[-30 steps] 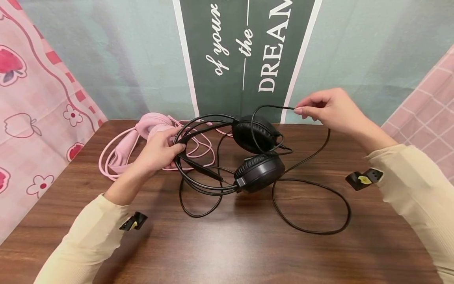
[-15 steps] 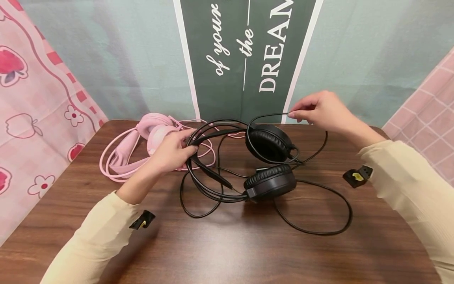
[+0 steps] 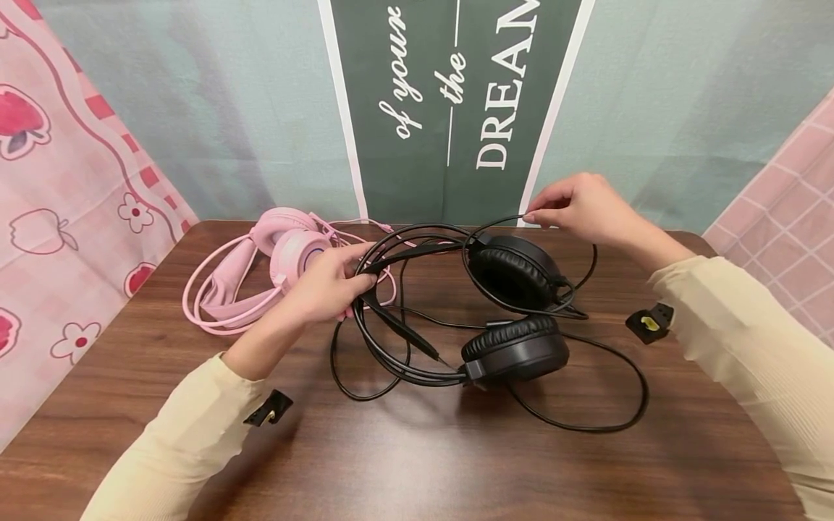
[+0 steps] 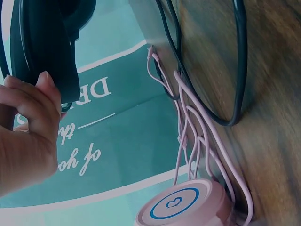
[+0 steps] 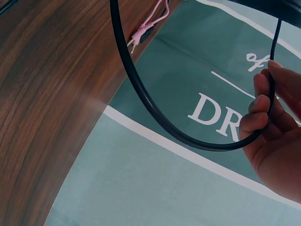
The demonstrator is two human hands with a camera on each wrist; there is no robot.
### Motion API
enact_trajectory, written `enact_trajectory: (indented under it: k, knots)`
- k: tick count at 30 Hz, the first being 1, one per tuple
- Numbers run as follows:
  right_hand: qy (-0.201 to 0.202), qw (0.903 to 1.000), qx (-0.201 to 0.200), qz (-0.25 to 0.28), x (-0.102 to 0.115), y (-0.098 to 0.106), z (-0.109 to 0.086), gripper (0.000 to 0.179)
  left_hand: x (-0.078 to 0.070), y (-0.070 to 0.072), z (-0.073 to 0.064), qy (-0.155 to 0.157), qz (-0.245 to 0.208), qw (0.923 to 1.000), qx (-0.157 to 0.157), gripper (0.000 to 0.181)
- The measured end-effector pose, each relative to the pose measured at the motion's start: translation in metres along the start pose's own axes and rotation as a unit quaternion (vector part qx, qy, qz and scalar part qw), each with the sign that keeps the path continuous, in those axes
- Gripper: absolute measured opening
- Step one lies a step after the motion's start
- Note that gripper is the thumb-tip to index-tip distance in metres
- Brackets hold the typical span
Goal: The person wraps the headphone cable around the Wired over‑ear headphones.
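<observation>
My left hand (image 3: 332, 284) grips the headband of the black headphones (image 3: 521, 354), thumb on top, in the head view. The band points left, and the two padded ear cups lie to the right, one behind the other. In the left wrist view the curled fingers hold the dark band (image 4: 44, 56). Behind the far ear cup, my right hand (image 3: 580, 206) pinches the black cable (image 3: 495, 218) between thumb and fingertips. That cable (image 5: 164, 123) runs through the curled fingers in the right wrist view and hangs in a loop.
Pink headphones (image 3: 296, 253) with tangled pink cords lie at the back left of the brown wooden table (image 3: 391, 463). A loop of black cable (image 3: 641, 405) lies on the right side of the table. A printed cloth (image 3: 449, 108) hangs behind the table's back edge.
The black headphones have moved right and slightly toward the front with my left hand. My right hand, still pinching the cable, has shifted a little left and down. More of the pink headphones shows.
</observation>
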State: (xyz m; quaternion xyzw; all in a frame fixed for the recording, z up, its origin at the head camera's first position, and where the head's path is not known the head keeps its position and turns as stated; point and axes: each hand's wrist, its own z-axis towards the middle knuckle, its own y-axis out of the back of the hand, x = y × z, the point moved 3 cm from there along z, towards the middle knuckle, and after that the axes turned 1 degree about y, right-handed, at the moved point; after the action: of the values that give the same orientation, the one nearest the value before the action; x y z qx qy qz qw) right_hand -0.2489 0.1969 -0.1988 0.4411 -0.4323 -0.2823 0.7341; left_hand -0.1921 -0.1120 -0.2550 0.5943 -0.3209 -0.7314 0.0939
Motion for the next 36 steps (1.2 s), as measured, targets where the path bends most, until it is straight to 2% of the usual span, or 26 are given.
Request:
enact_trajectory:
  k: [5,10,14,18,23,28,31,36]
  knots:
    - [-0.006,0.9999,0.014,0.0,-0.003,-0.003,-0.002,0.007,0.001,-0.002,-0.001,0.005,-0.034,0.9994,0.001,0.044]
    - [-0.006,0.9994,0.033,0.0,-0.01,-0.006,-0.005,0.008,0.005,-0.002,-0.002,0.035,-0.081,0.9961,0.0,0.049]
    - [0.01,0.9989,0.046,0.005,-0.016,-0.008,-0.008,0.01,0.01,-0.001,-0.002,0.059,-0.115,0.9916,-0.005,0.053]
    - [0.022,0.9985,0.05,0.009,-0.02,-0.01,-0.011,0.013,0.013,-0.001,-0.001,0.06,-0.134,0.9891,-0.011,0.054]
    - [-0.005,0.9961,0.077,0.043,-0.025,-0.011,-0.013,0.019,0.017,0.001,-0.001,0.066,-0.151,0.9862,-0.02,0.052]
    - [-0.03,0.9907,0.1,0.088,-0.033,-0.011,-0.017,0.015,0.024,0.006,-0.002,0.067,-0.158,0.9845,-0.037,0.048]
    - [-0.027,0.9878,0.104,0.113,-0.037,-0.01,-0.02,0.019,0.029,0.01,-0.003,0.084,-0.176,0.9795,-0.052,0.05]
    - [-0.014,0.9854,0.099,0.138,-0.041,-0.01,-0.024,0.019,0.035,0.015,-0.005,0.124,-0.221,0.9645,-0.075,0.053]
